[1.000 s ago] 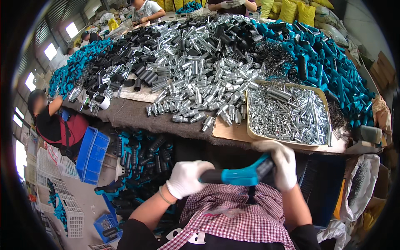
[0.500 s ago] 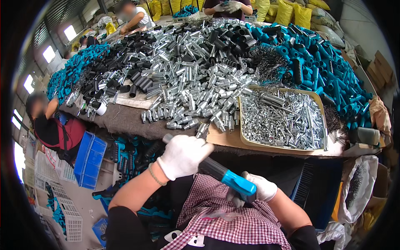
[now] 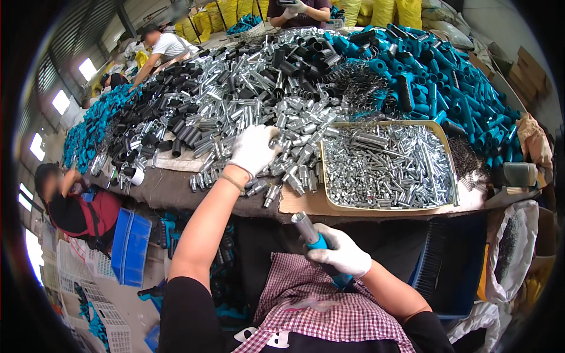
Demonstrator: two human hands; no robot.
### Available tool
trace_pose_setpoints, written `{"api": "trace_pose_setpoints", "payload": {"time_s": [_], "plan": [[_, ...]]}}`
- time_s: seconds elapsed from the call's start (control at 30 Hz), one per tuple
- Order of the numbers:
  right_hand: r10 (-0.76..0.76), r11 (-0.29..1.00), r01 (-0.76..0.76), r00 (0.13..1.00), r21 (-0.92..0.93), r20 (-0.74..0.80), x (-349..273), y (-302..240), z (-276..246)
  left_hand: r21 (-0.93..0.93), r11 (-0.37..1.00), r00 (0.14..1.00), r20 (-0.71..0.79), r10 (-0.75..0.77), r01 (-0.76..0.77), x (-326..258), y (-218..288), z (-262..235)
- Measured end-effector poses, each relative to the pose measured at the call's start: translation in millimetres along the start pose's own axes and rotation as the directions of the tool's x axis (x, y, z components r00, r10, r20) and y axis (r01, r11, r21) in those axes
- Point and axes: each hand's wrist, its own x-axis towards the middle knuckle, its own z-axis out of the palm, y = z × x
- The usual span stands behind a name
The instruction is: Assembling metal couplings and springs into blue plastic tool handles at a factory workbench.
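Leaving the teal tool (image 3: 318,242), the left grip (image 3: 254,148) is now reaching among silver fittings (image 3: 306,153) left of the tray (image 3: 376,209), its hold impossible to tell, so the right grip (image 3: 340,250) alone is clasping the tool in front of the tray.

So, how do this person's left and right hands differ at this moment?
The left hand is out at the pile of silver parts, while the right hand is nearer the checked apron. The right hand grips a teal piece with a metal tube at its end; whether the left hand holds anything is hidden. The left hand's wrist has a bracelet; the right hand's shows none. Both wear white gloves.
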Motion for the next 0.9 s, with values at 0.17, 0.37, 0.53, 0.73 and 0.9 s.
{"api": "trace_pose_setpoints", "payload": {"time_s": [0.17, 0.37, 0.53, 0.73, 0.9], "plan": [[-0.003, 0.999, 0.003, 1.000, -0.042, -0.012, 1, 9, 5, -0.082, 0.994, 0.990, 0.127, -0.058, 0.069, 20, 2, 2], [-0.066, 0.975, 0.040, 0.991, -0.217, -0.114, -12, 0, 7, -0.588, 0.806, 0.997, 0.016, -0.077, 0.072, -17, 8, -17], [-0.297, 0.778, 0.080, 0.921, -0.623, -0.253, -20, 2, 5, -0.936, 0.273, 0.973, 0.193, -0.126, 0.221, -128, 61, -33], [-0.441, 0.531, 0.100, 0.880, -0.842, -0.174, -20, 5, 23, -0.950, 0.144, 0.915, 0.214, -0.341, 0.276, -191, 91, -24], [-0.488, 0.341, 0.003, 0.855, -0.940, -0.175, -28, 5, 29, -0.908, 0.264, 0.907, 0.220, -0.359, 0.325, -204, 90, -20]]}}
